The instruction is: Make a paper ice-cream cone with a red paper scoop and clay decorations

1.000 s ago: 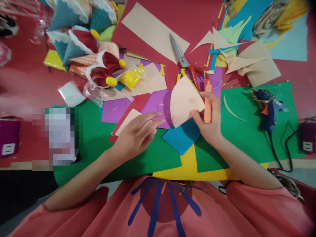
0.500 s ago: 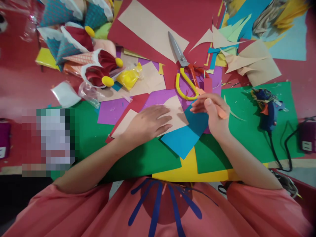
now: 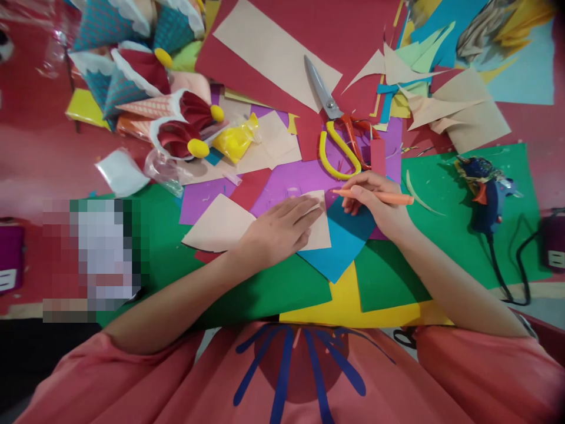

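My left hand [image 3: 280,231] lies flat over cream paper, fingers stretched out to the right. One part of the paper [image 3: 217,222], with a curved dark lower edge, shows left of the hand, and another part [image 3: 321,231] shows at the fingertips. Whether these are one sheet or two is hidden beneath the hand. My right hand [image 3: 375,197] pinches an orange pen [image 3: 392,198], its tip pointing left just past the paper. Below that hand lies a blue sheet [image 3: 342,241], partly covered by the cream paper.
Scissors [image 3: 338,126] with yellow and red handles lie above my hands. A blue glue gun [image 3: 488,200] rests on green sheets [image 3: 441,253] at right, its cord trailing down. Decorated cones [image 3: 172,118] and a yellow packet [image 3: 236,141] sit upper left. Paper scraps [image 3: 424,106] lie upper right.
The cream paper under my left hand has shifted and turned, and that hand has moved slightly right. In my right hand, the pen has swung so its tip points left toward the paper.
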`<control>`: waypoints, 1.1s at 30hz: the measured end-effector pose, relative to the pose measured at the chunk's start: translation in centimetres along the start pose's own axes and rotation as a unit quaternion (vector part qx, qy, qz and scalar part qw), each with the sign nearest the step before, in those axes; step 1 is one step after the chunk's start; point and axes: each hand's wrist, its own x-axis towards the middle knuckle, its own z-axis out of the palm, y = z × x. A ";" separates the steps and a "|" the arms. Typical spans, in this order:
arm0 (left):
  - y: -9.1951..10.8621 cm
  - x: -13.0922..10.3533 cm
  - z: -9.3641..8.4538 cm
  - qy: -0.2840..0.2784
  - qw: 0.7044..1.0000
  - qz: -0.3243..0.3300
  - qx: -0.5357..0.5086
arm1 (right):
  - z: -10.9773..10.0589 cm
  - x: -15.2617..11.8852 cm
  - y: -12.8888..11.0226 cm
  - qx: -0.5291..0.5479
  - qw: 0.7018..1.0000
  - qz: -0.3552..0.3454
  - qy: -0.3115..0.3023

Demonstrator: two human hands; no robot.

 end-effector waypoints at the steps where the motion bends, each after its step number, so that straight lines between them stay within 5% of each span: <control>1: -0.1 0.0 0.1 0.001 1.000 0.001 0.000 | 0.0 0.2 -0.1 -0.004 1.000 0.006 -0.007; 33: 0.8 0.6 -0.2 -0.018 0.999 -0.028 0.017 | 0.2 1.4 0.3 -0.102 0.994 -0.045 0.003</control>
